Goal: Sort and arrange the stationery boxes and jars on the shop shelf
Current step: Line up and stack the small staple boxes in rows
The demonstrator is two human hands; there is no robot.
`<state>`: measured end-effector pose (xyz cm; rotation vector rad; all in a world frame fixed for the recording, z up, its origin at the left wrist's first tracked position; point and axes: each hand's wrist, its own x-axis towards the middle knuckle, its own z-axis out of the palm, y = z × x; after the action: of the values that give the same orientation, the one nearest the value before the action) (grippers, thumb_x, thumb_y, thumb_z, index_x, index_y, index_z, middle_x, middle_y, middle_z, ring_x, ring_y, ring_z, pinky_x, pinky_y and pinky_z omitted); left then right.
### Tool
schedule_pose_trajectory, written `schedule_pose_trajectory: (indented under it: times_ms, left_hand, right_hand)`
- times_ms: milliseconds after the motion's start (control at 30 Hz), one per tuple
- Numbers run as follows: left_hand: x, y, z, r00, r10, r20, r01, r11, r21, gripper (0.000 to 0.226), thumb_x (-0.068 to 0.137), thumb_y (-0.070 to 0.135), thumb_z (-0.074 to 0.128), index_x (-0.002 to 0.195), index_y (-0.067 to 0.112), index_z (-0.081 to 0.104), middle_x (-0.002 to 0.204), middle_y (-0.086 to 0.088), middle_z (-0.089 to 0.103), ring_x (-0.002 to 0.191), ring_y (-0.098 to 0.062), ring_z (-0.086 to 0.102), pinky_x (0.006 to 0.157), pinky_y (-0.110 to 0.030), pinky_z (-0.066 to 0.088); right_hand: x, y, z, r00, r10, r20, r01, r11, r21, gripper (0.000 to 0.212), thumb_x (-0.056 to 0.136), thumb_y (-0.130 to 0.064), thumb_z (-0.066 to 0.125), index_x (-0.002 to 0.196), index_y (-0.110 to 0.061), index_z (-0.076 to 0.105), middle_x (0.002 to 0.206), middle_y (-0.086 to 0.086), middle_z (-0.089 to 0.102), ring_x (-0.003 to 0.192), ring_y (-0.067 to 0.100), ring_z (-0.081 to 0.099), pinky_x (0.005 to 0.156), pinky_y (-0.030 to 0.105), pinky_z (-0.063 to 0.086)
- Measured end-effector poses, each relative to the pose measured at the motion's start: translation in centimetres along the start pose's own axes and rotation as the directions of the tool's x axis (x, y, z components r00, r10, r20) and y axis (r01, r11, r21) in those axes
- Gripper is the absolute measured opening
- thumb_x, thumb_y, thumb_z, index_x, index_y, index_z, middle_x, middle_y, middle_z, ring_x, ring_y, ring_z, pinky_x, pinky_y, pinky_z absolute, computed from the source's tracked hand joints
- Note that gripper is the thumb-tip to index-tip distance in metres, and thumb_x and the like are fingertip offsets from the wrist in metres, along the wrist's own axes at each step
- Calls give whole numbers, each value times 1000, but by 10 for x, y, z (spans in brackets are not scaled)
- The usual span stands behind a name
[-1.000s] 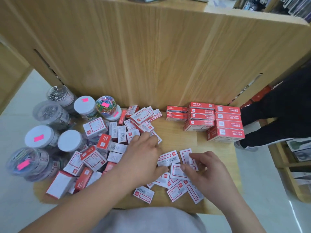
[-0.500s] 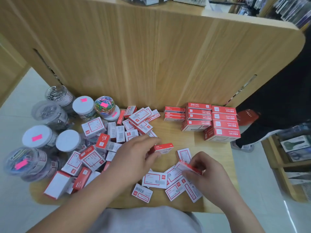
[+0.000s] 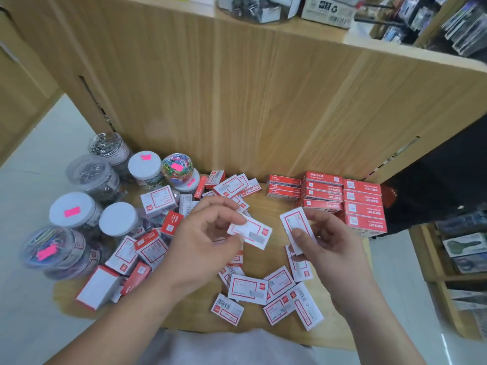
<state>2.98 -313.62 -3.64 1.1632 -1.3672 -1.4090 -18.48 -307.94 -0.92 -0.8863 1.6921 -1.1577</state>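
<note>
A person sorting stock at a shop shelf (image 3: 261, 256) holds two small red-and-white boxes above the clutter, one in each hand. The left hand (image 3: 208, 233) pinches the first box (image 3: 253, 231) between thumb and fingertips, white label face up. The right hand (image 3: 329, 246) grips the second box (image 3: 297, 227) on end, thumb across its label. The two boxes are close but apart above the wood. Both seem turned toward the wearer, probably to compare labels before matching them, though the print is too blurred to read.

Below them, loose boxes (image 3: 247, 288) lie flat at every angle, with a deeper jumble (image 3: 152, 248) to the left. At the back right, a neat stack of red boxes (image 3: 342, 201) stands against the wooden back panel (image 3: 237, 101), seemingly the sorted group the held pair is bound for. Jars (image 3: 117, 219) of clips, several with white lids and pink stickers, crowd the left end, some on their sides.
</note>
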Motion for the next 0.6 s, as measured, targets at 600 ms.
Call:
schedule_pose_trajectory:
  times_ms: [600]
  left_hand:
    - [11, 21, -1, 981, -164, 106, 175, 978, -110, 57, 85, -17, 69, 127, 22, 69, 109, -3, 73, 99, -19, 72, 82, -30, 61]
  right_hand:
    - [11, -21, 2, 983, 137, 126, -152, 981, 117, 19, 93, 1, 66, 111, -4, 65, 100, 17, 77, 94, 35, 75, 83, 51, 61]
